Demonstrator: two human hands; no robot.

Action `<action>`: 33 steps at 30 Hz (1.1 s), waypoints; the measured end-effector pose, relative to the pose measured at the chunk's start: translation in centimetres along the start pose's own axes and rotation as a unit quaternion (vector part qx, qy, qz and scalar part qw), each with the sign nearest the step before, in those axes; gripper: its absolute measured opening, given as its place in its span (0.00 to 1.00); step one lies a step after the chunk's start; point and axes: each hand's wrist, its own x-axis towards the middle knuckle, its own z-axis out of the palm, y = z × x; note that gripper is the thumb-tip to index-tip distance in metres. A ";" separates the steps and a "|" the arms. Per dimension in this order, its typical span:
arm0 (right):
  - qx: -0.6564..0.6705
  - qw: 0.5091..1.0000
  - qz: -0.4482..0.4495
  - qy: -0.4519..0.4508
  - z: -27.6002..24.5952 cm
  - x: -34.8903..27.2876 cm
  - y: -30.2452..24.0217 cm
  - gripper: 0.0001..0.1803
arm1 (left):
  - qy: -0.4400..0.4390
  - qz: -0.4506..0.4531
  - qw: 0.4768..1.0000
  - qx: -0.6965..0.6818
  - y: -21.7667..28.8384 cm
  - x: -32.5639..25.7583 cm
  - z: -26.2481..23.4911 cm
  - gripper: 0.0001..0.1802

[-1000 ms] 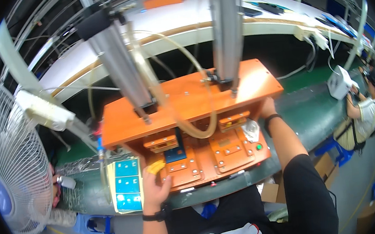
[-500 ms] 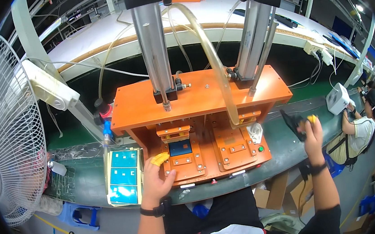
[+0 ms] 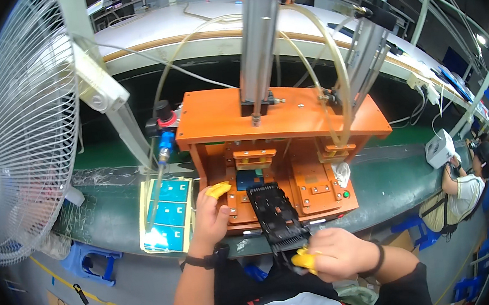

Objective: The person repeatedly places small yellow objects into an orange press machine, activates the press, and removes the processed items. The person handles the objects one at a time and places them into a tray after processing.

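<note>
My right hand point(image 3: 339, 254), with yellow finger covers, is closed on the lower end of a long black plastic housing point(image 3: 276, 211). The housing slants in front of an orange press point(image 3: 270, 113) with two stations, its far end over the left station's front. My left hand point(image 3: 208, 219), also with yellow on a fingertip, rests beside the left station. Its thumb stands apart from the fingers and nothing shows in it. Inside that station lies a dark blue panel point(image 3: 248, 178), partly hidden by the housing.
Left of the press lies a stack of blue rectangular panels point(image 3: 171, 213) on pale sheets. A large fan point(image 3: 25, 132) stands at the far left. Air cylinders point(image 3: 261, 51) and hoses rise above the press. Another person point(image 3: 465, 184) sits at the far right near a white box-shaped device point(image 3: 439, 148).
My right hand has swung from the far right to the front of the press, bringing the black housing with it. The view has turned; my left hand stays by the left station.
</note>
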 end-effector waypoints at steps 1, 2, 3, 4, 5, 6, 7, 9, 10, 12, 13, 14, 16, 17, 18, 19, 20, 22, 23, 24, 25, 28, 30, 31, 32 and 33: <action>-0.036 0.999 -0.011 0.005 1.1 1.2 1.1 0.10 | 0.002 0.001 1.000 0.003 0.0 0.1 0.0 0.30; -0.072 0.997 -0.022 0.011 2.3 2.2 2.2 0.10 | 0.004 0.015 1.000 0.021 -0.5 0.0 0.1 0.30; -0.110 0.993 -0.008 0.032 3.7 3.1 3.1 0.10 | 0.004 0.016 1.000 0.012 -0.7 0.0 0.3 0.30; -0.140 0.990 0.005 0.021 4.8 3.5 4.5 0.09 | 0.004 0.017 1.000 0.005 -0.7 0.0 0.3 0.30; -0.155 0.988 0.017 0.017 5.4 4.3 5.3 0.08 | 0.007 0.019 1.000 0.004 -0.8 0.0 0.3 0.30; -0.169 0.985 0.033 0.012 5.9 4.9 6.3 0.08 | 0.013 0.019 1.000 -0.004 -0.7 0.0 0.3 0.29; -0.174 0.984 0.038 0.026 6.7 5.2 7.4 0.07 | 0.015 0.017 1.000 -0.005 -0.7 0.0 0.3 0.29; -0.171 0.984 0.038 0.044 7.4 6.0 8.5 0.07 | 0.020 0.019 1.000 -0.001 -0.6 0.0 0.3 0.30; -0.169 0.983 0.040 0.053 7.7 6.1 8.9 0.07 | 0.021 0.023 1.000 0.004 -0.4 0.0 0.2 0.31; -0.178 0.980 0.081 0.026 7.7 5.9 9.2 0.12 | 0.024 0.027 0.999 0.011 -0.3 0.0 0.1 0.31; -0.190 0.977 0.087 0.043 7.7 6.3 9.0 0.15 | 0.025 0.028 0.999 0.012 -0.3 -0.1 0.0 0.31; -0.202 0.973 0.093 0.060 7.7 6.5 8.8 0.18 | 0.025 0.028 0.999 0.013 -0.3 -0.1 0.0 0.31; -0.207 0.966 0.153 0.029 8.0 5.7 8.5 0.25 | 0.021 0.021 1.000 -0.003 -0.3 -0.2 0.0 0.30; -0.204 0.964 0.165 0.030 8.2 5.5 8.3 0.26 | 0.019 0.017 1.000 -0.012 -0.3 -0.2 0.0 0.29; -0.201 0.963 0.178 0.031 8.3 5.3 8.1 0.26 | 0.018 0.018 1.000 -0.010 -0.4 -0.2 0.1 0.29; -0.201 0.964 0.172 0.033 8.4 5.1 8.1 0.27 | 0.017 0.020 1.000 -0.009 -0.5 -0.2 0.1 0.29; -0.201 0.965 0.166 0.035 8.5 4.9 8.1 0.28 | 0.016 0.021 1.000 -0.008 -0.6 -0.3 0.3 0.28; -0.188 0.967 0.169 0.027 8.3 4.8 8.2 0.30 | 0.020 0.024 0.999 -0.011 -0.6 -0.3 0.2 0.28; -0.176 0.968 0.180 0.016 8.0 4.8 8.3 0.30 | 0.022 0.024 0.999 -0.012 -0.7 -0.3 0.3 0.28; -0.164 0.968 0.190 0.006 7.7 4.9 8.4 0.31 | 0.024 0.025 0.999 -0.011 -0.7 -0.2 0.2 0.28; -0.154 0.969 0.195 -0.011 7.5 4.7 8.6 0.33 | 0.033 0.030 0.999 -0.016 -0.5 -0.1 0.0 0.27; -0.209 0.965 0.149 0.053 6.8 4.9 7.0 0.35 | 0.065 0.022 0.996 -0.047 -0.1 -0.5 -0.5 0.25; -0.188 0.968 0.144 0.088 6.4 3.6 4.8 0.35 | 0.075 0.047 0.996 -0.004 0.3 -1.2 -1.4 0.23; -0.166 0.970 0.137 0.113 6.7 3.0 3.7 0.31 | 0.079 0.050 0.995 0.023 0.1 -2.4 -2.1 0.23; -0.133 0.975 0.115 0.135 7.1 2.4 3.1 0.27 | 0.083 0.052 0.994 0.051 -0.1 -3.3 -2.7 0.23; -0.092 0.981 0.109 0.135 8.0 1.4 2.6 0.26 | 0.070 0.047 0.995 0.060 0.0 -4.0 -3.3 0.23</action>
